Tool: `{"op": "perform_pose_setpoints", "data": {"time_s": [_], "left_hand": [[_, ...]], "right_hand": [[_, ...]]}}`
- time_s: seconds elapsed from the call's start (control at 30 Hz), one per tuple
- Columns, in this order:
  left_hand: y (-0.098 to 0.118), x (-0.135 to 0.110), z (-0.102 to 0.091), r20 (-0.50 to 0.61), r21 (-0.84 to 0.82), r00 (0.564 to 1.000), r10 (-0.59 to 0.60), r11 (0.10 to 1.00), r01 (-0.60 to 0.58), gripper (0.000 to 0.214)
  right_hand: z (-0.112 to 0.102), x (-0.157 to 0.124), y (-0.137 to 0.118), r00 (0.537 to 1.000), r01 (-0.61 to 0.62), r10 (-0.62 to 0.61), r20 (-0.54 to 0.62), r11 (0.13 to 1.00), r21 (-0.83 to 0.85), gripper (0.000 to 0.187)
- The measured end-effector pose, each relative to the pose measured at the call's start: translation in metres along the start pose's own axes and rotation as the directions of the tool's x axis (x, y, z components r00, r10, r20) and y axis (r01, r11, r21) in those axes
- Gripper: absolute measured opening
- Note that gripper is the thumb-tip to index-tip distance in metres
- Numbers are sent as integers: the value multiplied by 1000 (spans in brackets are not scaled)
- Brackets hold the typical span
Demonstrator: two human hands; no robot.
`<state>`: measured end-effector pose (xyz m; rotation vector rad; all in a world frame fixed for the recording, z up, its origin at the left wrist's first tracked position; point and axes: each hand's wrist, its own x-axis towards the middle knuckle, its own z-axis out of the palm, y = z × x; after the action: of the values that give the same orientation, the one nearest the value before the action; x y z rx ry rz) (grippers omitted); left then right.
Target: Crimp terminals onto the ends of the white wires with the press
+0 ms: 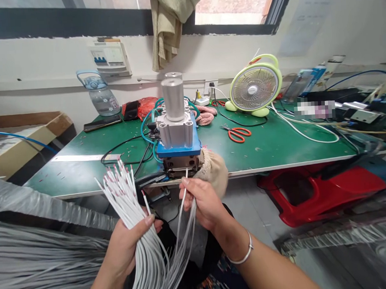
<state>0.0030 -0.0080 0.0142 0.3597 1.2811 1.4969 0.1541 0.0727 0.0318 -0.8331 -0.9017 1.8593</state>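
The left hand (130, 242) has its grip wrapped round a thick bundle of white cables (150, 254), thumb across the front, the reddish tips fanned upward before the tabletop (277, 142). The right hand (204, 202) has its grip pinched, thumb against fingers, on one white cable (186, 173), its end at the front of the press-like machine (177, 134).
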Motion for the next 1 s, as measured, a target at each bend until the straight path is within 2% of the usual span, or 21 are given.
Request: {"op": "perform_pose_setpoints", "data": {"time_s": [0.1,0.2,0.27,0.33,0.43,0.5,0.6,0.7,0.83,1.0], "left_hand": [[-4,0,2,58,36,998,10,999,-13,31],[-8,1,4,89,93,996,32,995,-40,27],[-9,1,6,103,160,993,61,984,-77,25],[-8,2,7,156,289,983,98,947,-141,24],[-3,4,7,240,475,956,168,839,-267,24],[1,5,7,201,503,957,209,816,-284,22],[10,6,7,20,294,982,187,938,-185,26],[23,8,11,-89,27,983,162,987,-160,26],[40,9,19,-100,-54,976,193,978,-199,20],[49,10,27,-87,-84,975,206,973,-213,16]], "right_hand": [[-11,-7,0,995,57,-40,89,978,-201,25],[-16,-12,1,986,70,-31,161,969,-238,21],[-14,-14,5,984,29,17,176,967,-251,20],[-10,-15,11,977,33,37,212,947,-318,21],[-4,-16,20,955,191,-70,288,888,-419,24],[-1,-14,23,962,200,-94,257,883,-425,31],[1,-7,21,996,48,-27,83,963,-265,26],[4,2,15,1000,4,-4,-17,999,-42,24],[8,9,4,998,-32,38,-46,990,140,23],[8,16,-2,996,-28,45,-75,977,213,22]]}}
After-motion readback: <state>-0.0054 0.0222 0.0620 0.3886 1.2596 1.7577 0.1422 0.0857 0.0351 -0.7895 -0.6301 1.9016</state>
